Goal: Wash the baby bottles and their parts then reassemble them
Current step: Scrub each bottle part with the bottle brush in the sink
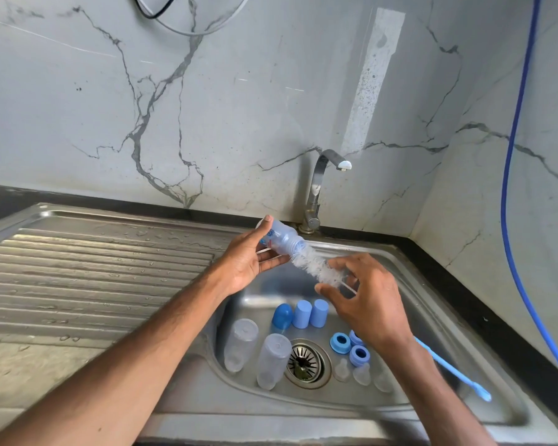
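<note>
My left hand [248, 259] grips a clear baby bottle [282, 238] tilted over the sink, its mouth pointing right. A white bristle brush [316, 267] sticks out of the mouth, and my right hand [364, 294] holds the brush by its handle; the long blue handle [455, 370] runs down to the right. In the basin [409, 284] two more clear bottles [258, 352] stand upside down, with three blue caps [300, 313], three blue screw rings [350, 346] and three clear teats [361, 375].
A steel tap [316, 191] rises behind the basin, no water running. The ribbed, wet draining board [87, 272] lies to the left. The drain strainer [305, 362] sits between the bottles and rings. A blue hose [516, 156] hangs along the right wall.
</note>
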`<state>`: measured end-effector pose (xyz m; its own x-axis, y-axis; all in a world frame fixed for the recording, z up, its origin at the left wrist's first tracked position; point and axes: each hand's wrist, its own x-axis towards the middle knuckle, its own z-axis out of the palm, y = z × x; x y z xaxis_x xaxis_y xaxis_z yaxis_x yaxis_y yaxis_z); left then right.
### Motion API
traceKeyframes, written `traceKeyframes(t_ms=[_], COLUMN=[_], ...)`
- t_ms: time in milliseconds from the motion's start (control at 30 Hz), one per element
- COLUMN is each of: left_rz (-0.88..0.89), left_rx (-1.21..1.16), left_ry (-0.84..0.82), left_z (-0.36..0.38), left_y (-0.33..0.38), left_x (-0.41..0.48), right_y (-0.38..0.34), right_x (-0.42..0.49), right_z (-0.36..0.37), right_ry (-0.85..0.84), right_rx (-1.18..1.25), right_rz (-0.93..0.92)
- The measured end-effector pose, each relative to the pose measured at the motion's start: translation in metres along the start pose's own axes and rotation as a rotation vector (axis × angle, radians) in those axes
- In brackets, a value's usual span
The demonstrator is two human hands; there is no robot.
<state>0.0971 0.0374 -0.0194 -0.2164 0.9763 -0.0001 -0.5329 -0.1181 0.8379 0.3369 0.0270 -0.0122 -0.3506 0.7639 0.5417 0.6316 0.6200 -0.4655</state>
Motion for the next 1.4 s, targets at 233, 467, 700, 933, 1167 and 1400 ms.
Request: traceKeyframes(t_ms=[233,467,700,933,1167,1400], left_rz=[0.021,0.029,0.03,0.005,0.006,0.006], left_rx=[-0.002,0.084,0.025,0.049,0.069,0.019], left_ry=[-0.212,-0.29,-0.078,-0.155,-0.297,-0.071], left_z=[0.012,0.011,0.002,0.003,0.013,0.004], left_y=[0.002,0.002,-0.001,0.001,0.002,-0.004], left_x=[-0.003,-0.005,0.0,-0.002,-0.008,0.0], right_y=[0.006,0.001,-0.004,0.001,-0.002,-0.009], right_x=[0.008,0.008,0.0,0.006,0.003,-0.002], right_z=[-0.007,-0.021,-0.013,-0.011,-0.019,-0.009], right_ry=[0.016,-0.24,-0.003,-0.011,-0.316,-0.144], right_rx=[0.419,0.59,0.043,0.429,0.56,0.153], right_rz=[0.312,0.562,0.089,0.28,0.51,0.165])
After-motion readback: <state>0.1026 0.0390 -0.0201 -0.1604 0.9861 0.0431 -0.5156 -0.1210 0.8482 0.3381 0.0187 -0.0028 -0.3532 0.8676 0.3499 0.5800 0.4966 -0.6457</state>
